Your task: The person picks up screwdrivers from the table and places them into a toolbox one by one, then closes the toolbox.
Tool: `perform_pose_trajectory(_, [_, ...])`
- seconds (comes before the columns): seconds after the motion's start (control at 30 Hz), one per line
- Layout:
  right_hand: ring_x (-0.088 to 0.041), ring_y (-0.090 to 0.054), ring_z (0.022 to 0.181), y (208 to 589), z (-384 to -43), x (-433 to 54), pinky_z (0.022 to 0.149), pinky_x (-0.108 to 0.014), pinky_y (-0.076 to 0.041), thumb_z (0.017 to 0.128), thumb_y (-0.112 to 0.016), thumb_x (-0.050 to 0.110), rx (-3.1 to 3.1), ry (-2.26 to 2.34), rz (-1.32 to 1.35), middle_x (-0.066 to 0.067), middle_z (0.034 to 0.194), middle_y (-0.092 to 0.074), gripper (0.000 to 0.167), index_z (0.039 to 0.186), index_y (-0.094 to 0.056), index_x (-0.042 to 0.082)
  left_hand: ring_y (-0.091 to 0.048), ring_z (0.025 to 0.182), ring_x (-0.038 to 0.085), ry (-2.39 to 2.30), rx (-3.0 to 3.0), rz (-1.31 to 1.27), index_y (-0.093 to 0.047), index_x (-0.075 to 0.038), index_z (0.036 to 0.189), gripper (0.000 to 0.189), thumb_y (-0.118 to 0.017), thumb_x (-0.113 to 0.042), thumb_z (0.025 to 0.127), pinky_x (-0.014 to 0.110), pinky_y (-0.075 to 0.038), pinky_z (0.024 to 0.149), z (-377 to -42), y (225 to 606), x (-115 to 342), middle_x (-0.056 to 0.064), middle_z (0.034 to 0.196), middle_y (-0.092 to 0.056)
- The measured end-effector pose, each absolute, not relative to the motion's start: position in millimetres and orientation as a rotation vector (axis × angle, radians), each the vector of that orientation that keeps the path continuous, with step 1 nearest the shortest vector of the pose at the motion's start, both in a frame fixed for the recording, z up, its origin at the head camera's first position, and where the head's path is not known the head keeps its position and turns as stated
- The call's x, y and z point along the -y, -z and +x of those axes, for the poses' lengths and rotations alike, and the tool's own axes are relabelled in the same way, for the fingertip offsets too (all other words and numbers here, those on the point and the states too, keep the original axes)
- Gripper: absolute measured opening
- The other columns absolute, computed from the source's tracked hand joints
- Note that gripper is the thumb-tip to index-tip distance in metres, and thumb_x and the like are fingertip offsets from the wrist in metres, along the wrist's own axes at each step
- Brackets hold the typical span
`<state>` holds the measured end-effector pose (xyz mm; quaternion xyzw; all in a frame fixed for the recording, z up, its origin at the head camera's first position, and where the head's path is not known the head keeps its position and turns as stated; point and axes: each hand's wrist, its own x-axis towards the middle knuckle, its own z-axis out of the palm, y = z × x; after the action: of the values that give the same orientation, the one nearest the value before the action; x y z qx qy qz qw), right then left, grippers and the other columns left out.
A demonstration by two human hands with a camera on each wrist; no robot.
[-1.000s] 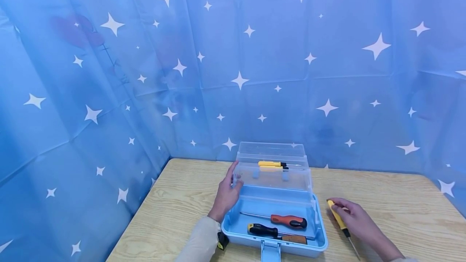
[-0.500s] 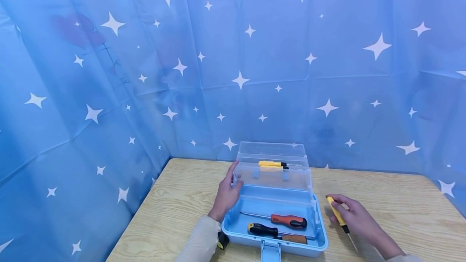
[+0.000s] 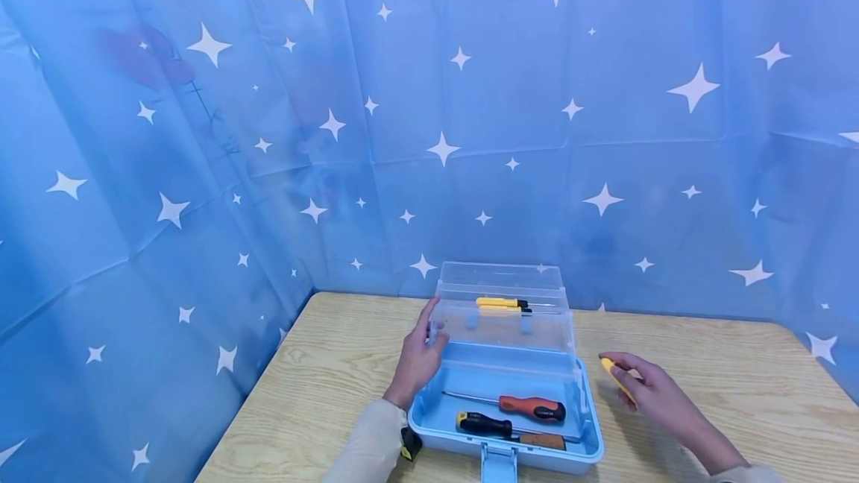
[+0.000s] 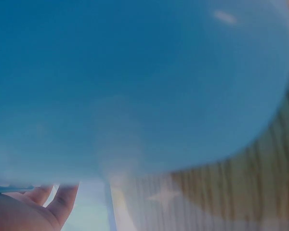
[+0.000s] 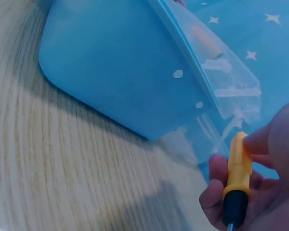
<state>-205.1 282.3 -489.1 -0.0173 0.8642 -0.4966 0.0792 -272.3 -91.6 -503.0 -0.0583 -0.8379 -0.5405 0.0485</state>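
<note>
My right hand [image 3: 647, 390] grips a screwdriver by its yellow handle [image 5: 239, 166], to the right of a light blue toolbox [image 3: 419, 423]. In the right wrist view the black collar and the start of the metal shaft show below the fingers. My left hand [image 3: 419, 356] rests against the left edge of the raised clear lid [image 3: 499, 330], fingers extended. Inside the box lie a red-and-black screwdriver [image 3: 530, 407], a black-handled screwdriver with a yellow end [image 3: 485, 424] and a tool with a brown handle [image 3: 542, 440]. Yellow-handled screwdrivers [image 3: 499, 302] sit in the lid.
A black-and-yellow tape measure [image 3: 409, 443] is on the table, partly hidden by the left sleeve and the box. The box's front latch [image 3: 499, 462] hangs down. A wood-grain table [image 3: 315, 379] bears everything, with a blue star-patterned curtain [image 3: 510, 110] behind and at left.
My right hand has moved slightly away from me, and the yellow screwdriver has turned so its shaft no longer shows in the head view. The left hand and the box have stayed put.
</note>
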Motion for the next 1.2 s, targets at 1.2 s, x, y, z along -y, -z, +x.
perform_pose_trajectory(1.2, [-0.02,-0.049,0.059,457.0,-211.8,-279.8,0.049,-0.031,-0.043,0.107,-0.044,0.021,-2.647,1.491,-0.169,-0.012,0.089,-0.049,0.04,0.14,-0.048,0.0,-0.051,0.132,0.032,1.66,2.534,-0.173,-0.025,-0.051,0.152,0.059,-0.05,-0.029,0.103,0.059,-0.047,0.101,-272.5,503.3,90.7,0.003,0.15,-0.048])
